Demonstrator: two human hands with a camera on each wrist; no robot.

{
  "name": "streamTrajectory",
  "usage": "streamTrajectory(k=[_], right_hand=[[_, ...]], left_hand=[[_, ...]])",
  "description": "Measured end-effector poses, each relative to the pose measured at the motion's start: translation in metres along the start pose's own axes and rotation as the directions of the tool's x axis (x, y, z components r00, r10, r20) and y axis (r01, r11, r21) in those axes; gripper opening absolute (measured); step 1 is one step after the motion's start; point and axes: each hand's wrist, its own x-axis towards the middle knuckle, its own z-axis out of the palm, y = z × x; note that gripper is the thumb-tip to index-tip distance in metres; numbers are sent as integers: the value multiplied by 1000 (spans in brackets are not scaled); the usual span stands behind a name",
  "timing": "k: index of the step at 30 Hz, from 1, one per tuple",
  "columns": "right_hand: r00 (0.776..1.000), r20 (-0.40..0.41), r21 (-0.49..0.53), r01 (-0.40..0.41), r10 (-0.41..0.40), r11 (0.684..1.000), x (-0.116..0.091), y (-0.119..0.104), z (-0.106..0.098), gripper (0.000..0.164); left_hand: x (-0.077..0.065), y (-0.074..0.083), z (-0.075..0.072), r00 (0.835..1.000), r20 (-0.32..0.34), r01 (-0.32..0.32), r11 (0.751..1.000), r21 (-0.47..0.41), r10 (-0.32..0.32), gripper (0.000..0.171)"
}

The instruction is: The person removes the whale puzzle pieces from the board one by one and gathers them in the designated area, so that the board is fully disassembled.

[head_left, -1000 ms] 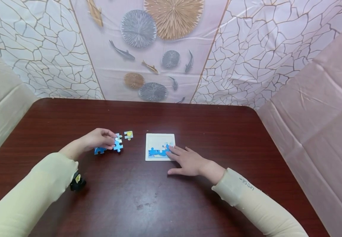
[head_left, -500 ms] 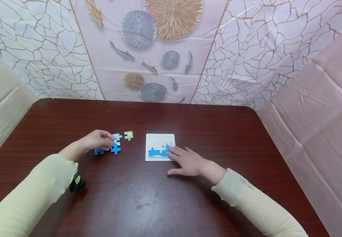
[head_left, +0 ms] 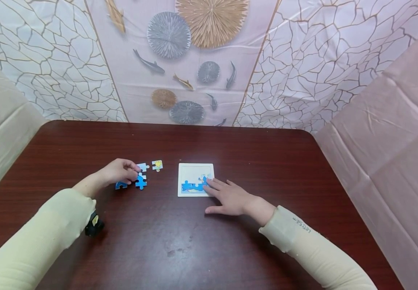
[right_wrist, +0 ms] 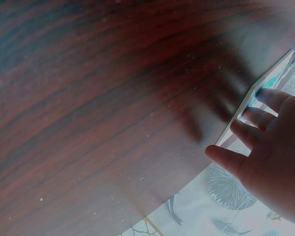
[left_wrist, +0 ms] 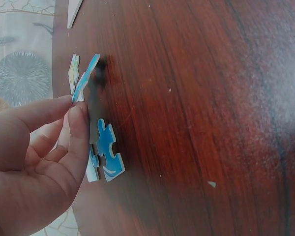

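Note:
My left hand pinches a blue jigsaw piece between thumb and fingertips; in the left wrist view the piece is tilted on edge. Around that hand lie a light blue piece, a piece with a yellow sun, and a blue piece below the fingers. My right hand, fingers spread and straight, rests on the right side of a white puzzle frame. Joined blue pieces sit along the near side of the frame, partly hidden by the fingertips.
The dark brown table reaches back to a patterned cloth wall. Plain cloth walls stand at both sides. A black device shows under the left sleeve's cuff.
The piece in my left hand has turned and shifted slightly left and down, then barely moved. My right hand and the frame have stayed in place.

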Motion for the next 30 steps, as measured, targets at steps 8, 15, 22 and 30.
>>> streamTrajectory(k=[8,15,22,30], right_hand=[[1000,-7,-2,10,-10,1000,0,0,-2,78],[999,-26,5,25,-25,1000,0,-1,-2,78],[997,-66,-7,40,-41,999,3,2,1,77],[994,-90,3,59,-59,998,1,3,1,77]], left_hand=[[-2,1,-5,1000,10,15,1000,13,-15,36],[4,10,-4,1000,-1,-1,1000,-4,1,38],[21,28,11,999,15,-49,998,-45,50,36],[41,54,40,996,48,-67,996,-65,70,34]])
